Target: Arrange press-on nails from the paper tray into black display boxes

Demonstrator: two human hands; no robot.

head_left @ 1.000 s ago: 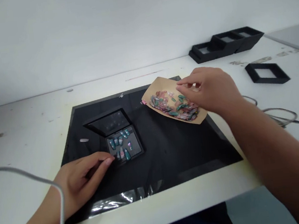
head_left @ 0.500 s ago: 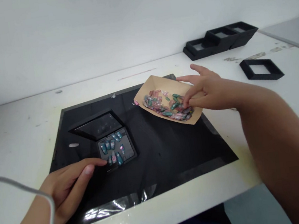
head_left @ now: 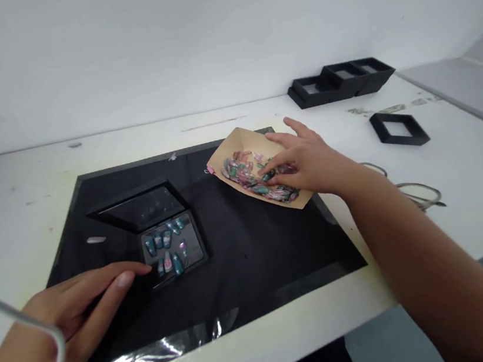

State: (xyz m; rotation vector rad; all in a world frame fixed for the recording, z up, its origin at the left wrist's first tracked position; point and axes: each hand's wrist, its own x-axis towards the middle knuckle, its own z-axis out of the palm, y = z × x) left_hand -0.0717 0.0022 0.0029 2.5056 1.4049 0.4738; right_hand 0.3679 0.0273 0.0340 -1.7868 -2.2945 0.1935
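Note:
My right hand [head_left: 304, 164] reaches into a tan paper tray [head_left: 242, 139] heaped with pink, clear and green press-on nails [head_left: 240, 172]. Its thumb and index finger close around a green press-on nail [head_left: 269, 175], while the other fingers are lifted. My left hand [head_left: 89, 293] rests on the black mat [head_left: 246, 287], index finger and thumb stretched out and holding nothing. That index fingertip is beside the lower left corner of an opened black case [head_left: 197, 234]. Several teal nails [head_left: 176, 264] lie in rows inside the case, and one has a pink design.
A pale nail [head_left: 96, 240] lies on the mat left of the case. Black box frames [head_left: 339, 82] stand by the wall, with another black frame [head_left: 399, 129] nearer. Thin looped wire, perhaps glasses [head_left: 421, 196], lies behind my right forearm. A grey cable [head_left: 23, 319] crosses my left wrist.
My right hand has moved left and deeper into the nails in the tray, its thumb and index finger now around a green one. My left hand stays beside the case. The view has shifted slightly.

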